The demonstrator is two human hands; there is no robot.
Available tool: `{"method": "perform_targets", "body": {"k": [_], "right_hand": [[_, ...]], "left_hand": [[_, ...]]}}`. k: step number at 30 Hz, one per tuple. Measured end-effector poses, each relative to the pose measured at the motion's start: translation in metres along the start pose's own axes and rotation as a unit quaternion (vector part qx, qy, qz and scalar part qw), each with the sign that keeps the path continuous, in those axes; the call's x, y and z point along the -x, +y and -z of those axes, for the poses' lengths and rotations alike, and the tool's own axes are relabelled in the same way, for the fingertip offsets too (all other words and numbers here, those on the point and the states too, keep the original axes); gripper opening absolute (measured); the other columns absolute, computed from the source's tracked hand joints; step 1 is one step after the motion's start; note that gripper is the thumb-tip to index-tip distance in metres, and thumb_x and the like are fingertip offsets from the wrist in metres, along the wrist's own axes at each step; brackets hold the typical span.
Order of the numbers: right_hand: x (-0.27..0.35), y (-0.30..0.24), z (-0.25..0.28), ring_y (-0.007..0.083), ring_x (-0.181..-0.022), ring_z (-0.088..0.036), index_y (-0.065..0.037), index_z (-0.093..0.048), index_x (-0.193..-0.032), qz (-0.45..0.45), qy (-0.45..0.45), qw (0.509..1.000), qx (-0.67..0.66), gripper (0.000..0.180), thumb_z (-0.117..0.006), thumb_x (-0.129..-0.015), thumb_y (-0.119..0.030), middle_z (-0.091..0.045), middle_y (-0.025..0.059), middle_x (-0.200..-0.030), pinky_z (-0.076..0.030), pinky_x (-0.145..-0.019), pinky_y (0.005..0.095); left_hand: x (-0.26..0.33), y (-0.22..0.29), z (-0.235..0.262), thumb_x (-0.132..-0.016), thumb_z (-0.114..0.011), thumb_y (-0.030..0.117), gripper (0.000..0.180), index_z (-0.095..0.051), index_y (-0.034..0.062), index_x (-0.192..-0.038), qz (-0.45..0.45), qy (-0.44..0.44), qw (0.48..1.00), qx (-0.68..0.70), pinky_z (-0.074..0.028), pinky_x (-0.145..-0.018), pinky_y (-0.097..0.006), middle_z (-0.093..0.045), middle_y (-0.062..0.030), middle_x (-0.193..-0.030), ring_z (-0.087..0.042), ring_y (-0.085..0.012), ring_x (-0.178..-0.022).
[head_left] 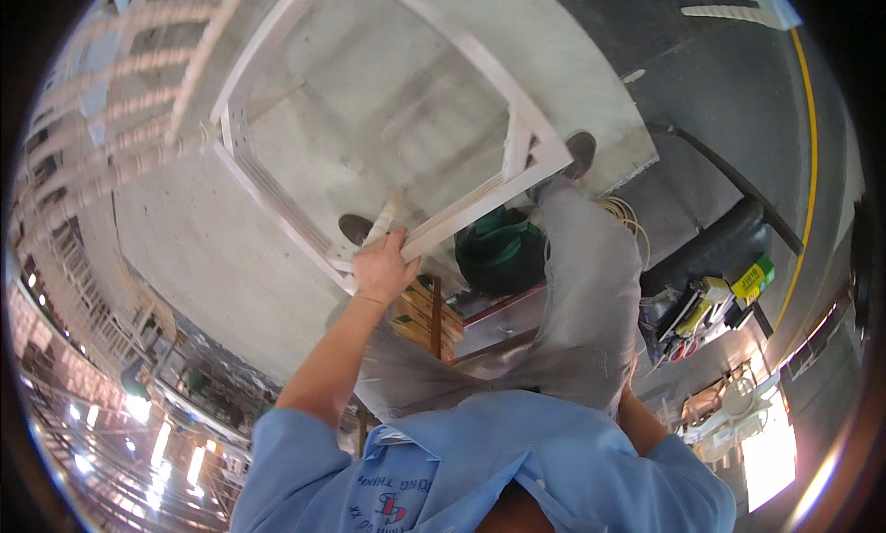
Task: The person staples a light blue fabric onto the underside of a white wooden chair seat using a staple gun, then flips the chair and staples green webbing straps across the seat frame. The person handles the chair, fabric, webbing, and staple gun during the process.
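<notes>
A pale four-sided wooden frame (pixel 480 201) stands tilted in front of me, its near corner by my left knee. My left hand (pixel 386 267) is closed round that corner, fingers wrapped over the rail. Beside the fingers a pale turned wooden leg (pixel 385 217) sticks up from the same corner. The frame's right corner, with a diagonal brace (pixel 517 143) inside it, sits above my right shoe (pixel 580 155). My right hand (pixel 631 374) is down beside my right thigh, mostly hidden by it, and its fingers do not show.
Between my legs are a dark green bucket (pixel 498 247) and a yellow-brown box (pixel 429 316). At my right a black padded bench (pixel 715 247) bears a yellow-green box (pixel 752 279) and tools. Coiled hose (pixel 626 212) lies by my right knee. Turned wooden pieces (pixel 129 90) are racked at far left.
</notes>
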State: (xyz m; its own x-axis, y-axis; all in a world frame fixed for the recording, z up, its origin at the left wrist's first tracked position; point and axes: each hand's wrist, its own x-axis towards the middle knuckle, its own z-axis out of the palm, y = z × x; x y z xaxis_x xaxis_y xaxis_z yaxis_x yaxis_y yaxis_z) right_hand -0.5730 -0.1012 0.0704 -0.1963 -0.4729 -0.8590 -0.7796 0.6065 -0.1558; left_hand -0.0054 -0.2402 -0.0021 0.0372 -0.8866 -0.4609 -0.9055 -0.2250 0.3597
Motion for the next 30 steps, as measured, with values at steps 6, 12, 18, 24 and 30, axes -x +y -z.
{"method": "perform_targets", "body": {"k": [6, 12, 18, 24, 30], "right_hand": [[-0.016, -0.011, -0.019, 0.0426, -0.078, -0.062, 0.001, -0.068, -0.107, 0.1, 0.15, 0.983, -0.041, 0.044, -0.044, -0.108, -0.036, -0.066, 0.0264, -0.089, -0.048, -0.075, 0.045], [-0.007, -0.012, -0.026, 0.0397, -0.077, -0.061, 0.002, -0.066, -0.102, 0.184, 0.255, 0.949, -0.014, 0.036, -0.047, -0.107, -0.029, -0.066, 0.0231, -0.086, -0.048, -0.073, 0.0437], [-0.001, -0.019, -0.024, 0.0264, -0.078, -0.064, 0.003, -0.068, -0.096, 0.171, 0.22, 0.96, -0.002, 0.042, -0.046, -0.11, -0.031, -0.069, 0.0174, -0.089, -0.049, -0.075, 0.041], [-0.02, -0.025, -0.015, 0.0155, -0.083, -0.057, 0.004, -0.07, -0.112, 0.317, 0.259, 0.895, -0.179, 0.035, -0.052, -0.11, -0.027, -0.065, 0.0075, -0.095, -0.049, -0.079, 0.0343], [0.039, -0.178, 0.015, 0.0157, -0.095, -0.068, 0.0, -0.068, -0.123, 0.563, 0.191, 0.802, -0.05, 0.024, -0.06, -0.106, -0.015, -0.072, 0.0092, -0.11, -0.054, -0.085, 0.0304]], "left_hand": [[0.012, -0.01, -0.015, -0.074, -0.083, 0.033, 0.051, -0.067, 0.0113, -0.117, -0.007, 0.058, 0.997, -0.046, -0.055, -0.068, -0.043, -0.072, -0.0087, -0.084, -0.07, -0.031, -0.073], [0.025, -0.005, -0.023, -0.083, -0.078, 0.038, 0.045, -0.066, 0.0123, -0.118, -0.005, 0.096, 0.993, -0.07, -0.056, -0.066, -0.044, -0.073, -0.0105, -0.081, -0.07, -0.0321, -0.069], [0.042, -0.001, -0.023, -0.086, -0.074, 0.041, 0.049, -0.063, 0.01, -0.122, 0.028, 0.071, 0.994, -0.074, -0.055, -0.065, -0.045, -0.073, -0.0133, -0.08, -0.071, -0.0339, -0.073], [0.061, 0.011, -0.028, -0.094, -0.069, 0.041, 0.059, -0.053, 0.0142, -0.144, 0.009, 0.22, 0.973, -0.064, -0.041, -0.108, -0.057, -0.069, -0.0173, -0.121, -0.064, -0.0337, -0.118], [0.162, 0.021, -0.021, -0.098, -0.066, 0.036, 0.052, -0.054, 0.0158, -0.145, -0.019, 0.287, 0.958, 0.002, -0.029, -0.118, -0.064, -0.061, -0.0142, -0.137, -0.052, -0.0324, -0.135]]}}
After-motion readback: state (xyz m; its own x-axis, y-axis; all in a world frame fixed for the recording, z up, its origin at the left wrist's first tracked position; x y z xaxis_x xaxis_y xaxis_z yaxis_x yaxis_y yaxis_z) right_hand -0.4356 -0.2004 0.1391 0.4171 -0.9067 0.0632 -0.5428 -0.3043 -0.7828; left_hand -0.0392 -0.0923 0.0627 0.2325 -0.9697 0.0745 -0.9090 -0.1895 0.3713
